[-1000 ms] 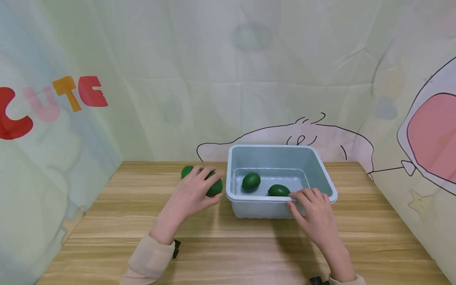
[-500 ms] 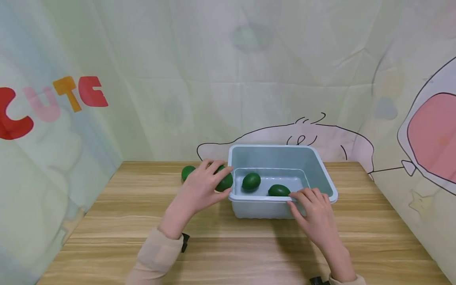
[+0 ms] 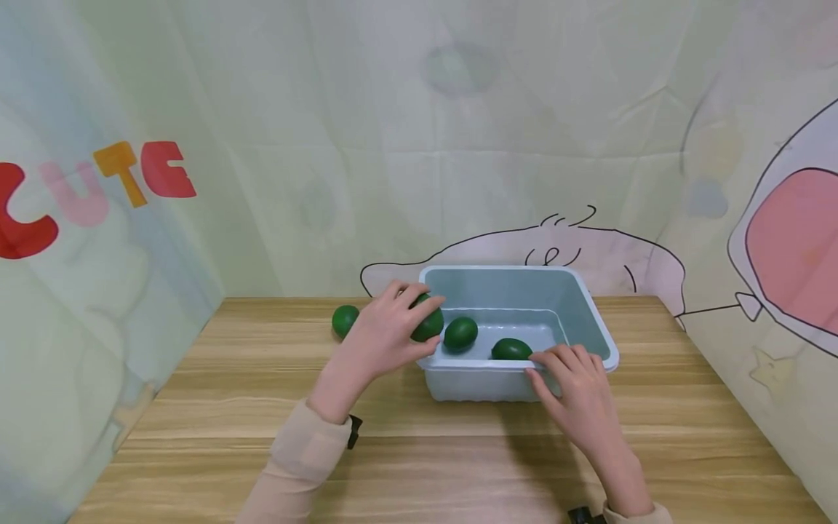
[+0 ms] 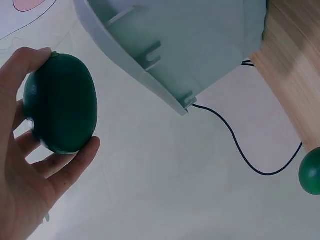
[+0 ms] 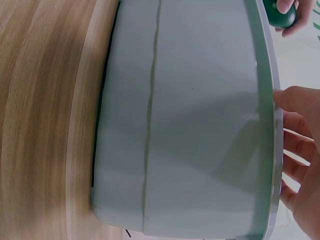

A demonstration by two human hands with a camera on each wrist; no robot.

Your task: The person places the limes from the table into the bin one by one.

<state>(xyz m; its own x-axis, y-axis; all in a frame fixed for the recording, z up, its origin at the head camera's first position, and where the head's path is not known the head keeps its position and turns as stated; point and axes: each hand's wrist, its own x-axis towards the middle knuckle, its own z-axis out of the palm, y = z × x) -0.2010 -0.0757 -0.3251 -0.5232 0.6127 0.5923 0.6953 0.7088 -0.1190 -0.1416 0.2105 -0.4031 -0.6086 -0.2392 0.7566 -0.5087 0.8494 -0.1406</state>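
My left hand [image 3: 386, 329] holds a glossy dark green oval fruit [image 4: 61, 102], like a lime, between thumb and fingers. In the head view, this lime [image 3: 428, 320] is at the left rim of a light blue plastic bin [image 3: 497, 365]. Two more limes lie inside the bin, a left one [image 3: 461, 333] and a right one [image 3: 511, 349] near the front wall. With thumb outside and fingers over the edge, my right hand [image 3: 576, 393] grips the bin's front rim [image 5: 274, 145]. Another lime [image 3: 345, 320] sits on the table behind my left hand, partly hidden.
The wooden table [image 3: 419, 466] carries the bin towards its back edge. Behind and at both sides hangs a pale printed cloth [image 3: 327, 182] with cartoon drawings and coloured letters. A black band [image 3: 353, 431] shows at my left wrist.
My left hand has moved right and slightly up with the lime, from beside the bin to its left rim. The lime left on the table shows more. My right hand stays put.
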